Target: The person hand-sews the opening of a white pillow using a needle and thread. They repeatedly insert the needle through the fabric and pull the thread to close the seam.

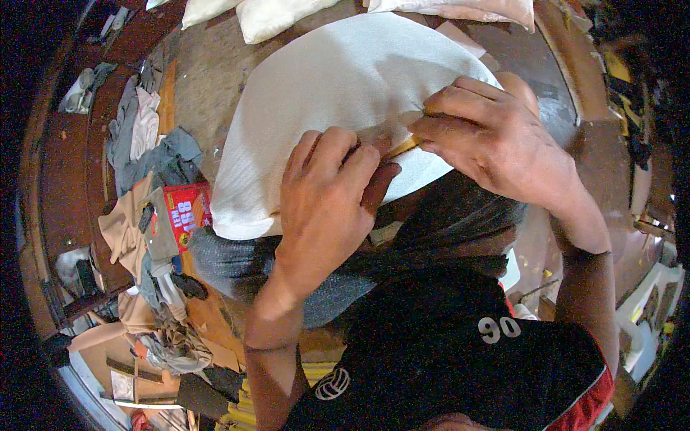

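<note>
Black shirt (431, 366) is closest, below the white cushion (309, 93), which lies over dark trousers (460, 223). The right hand's (496, 140) grip pinches the cushion's near edge. The left hand (327, 197) curls there too; I can't tell if it pinches. A red packet (190, 208) is left of the cushion; white pillows (280, 16) lie beyond it.

We're over a worn grey-brown floor (208, 82), white pillows (284, 16) strung across its far side, crumpled grey and tan cloths (172, 152) heaped down our left, a bright red packet (189, 206) right there beside them
</note>
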`<state>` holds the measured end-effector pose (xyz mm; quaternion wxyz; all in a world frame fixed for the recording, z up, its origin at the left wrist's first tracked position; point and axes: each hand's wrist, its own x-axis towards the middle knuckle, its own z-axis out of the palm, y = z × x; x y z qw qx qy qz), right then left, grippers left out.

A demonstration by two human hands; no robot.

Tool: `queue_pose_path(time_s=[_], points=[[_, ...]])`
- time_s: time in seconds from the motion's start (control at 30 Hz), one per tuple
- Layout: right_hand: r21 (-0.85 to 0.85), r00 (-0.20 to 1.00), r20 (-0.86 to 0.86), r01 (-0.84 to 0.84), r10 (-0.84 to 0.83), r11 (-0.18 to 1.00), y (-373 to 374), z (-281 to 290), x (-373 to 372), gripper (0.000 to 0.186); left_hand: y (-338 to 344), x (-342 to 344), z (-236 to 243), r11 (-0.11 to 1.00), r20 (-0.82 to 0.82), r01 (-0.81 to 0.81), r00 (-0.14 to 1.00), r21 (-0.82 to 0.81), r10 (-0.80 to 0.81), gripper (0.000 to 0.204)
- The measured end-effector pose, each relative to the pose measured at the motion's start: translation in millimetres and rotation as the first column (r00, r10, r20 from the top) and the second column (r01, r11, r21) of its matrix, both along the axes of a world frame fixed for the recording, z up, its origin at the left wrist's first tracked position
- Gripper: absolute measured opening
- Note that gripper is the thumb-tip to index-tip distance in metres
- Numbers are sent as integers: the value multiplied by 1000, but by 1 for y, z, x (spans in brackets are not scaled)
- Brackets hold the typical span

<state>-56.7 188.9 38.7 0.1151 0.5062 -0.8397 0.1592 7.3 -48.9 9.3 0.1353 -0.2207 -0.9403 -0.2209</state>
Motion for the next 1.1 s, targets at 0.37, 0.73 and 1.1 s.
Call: queue_pose_path(time_s=[0.37, 0.73, 1.1], points=[[-447, 865, 433, 451, -255, 772, 31, -29, 24, 26, 20, -5, 2, 1000, 35, -22, 999, -11, 22, 43], [-424, 893, 273, 446, -358, 788, 32, -37, 36, 20, 25, -7, -21, 992, -86, -31, 995, 119, 42, 34], [-25, 984, -169, 52, -55, 998, 8, -23, -4, 16, 25, -7, -19, 995, -122, -36, 991, 96, 48, 21]])
